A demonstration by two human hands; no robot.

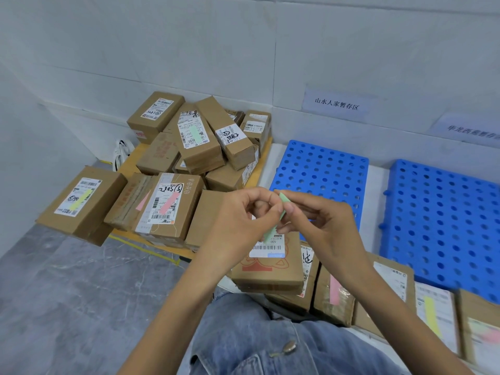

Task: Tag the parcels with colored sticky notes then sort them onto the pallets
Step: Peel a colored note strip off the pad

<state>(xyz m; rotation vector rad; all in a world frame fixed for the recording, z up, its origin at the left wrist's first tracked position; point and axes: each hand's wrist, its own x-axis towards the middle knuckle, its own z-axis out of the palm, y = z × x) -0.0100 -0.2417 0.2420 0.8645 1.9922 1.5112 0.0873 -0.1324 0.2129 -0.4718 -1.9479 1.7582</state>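
Above a labelled parcel, both hands pinch a green sticky note.

A pale green sticky note sits between the fingers. Just under them, the nearest parcel is brown cardboard with an orange-red print and a white label striped with black barcode. Left of the fingers, a brown pink-tagged parcel shows a pink strip on its white label. Farther left, the yellow-tagged parcel has a yellow-green one. Beyond the fingers, the green-tagged parcel bears pale green. To their right, a bright blue pallet and a second blue pallet are dotted with round holes. Below are faded blue jeans and a grey marbled floor.
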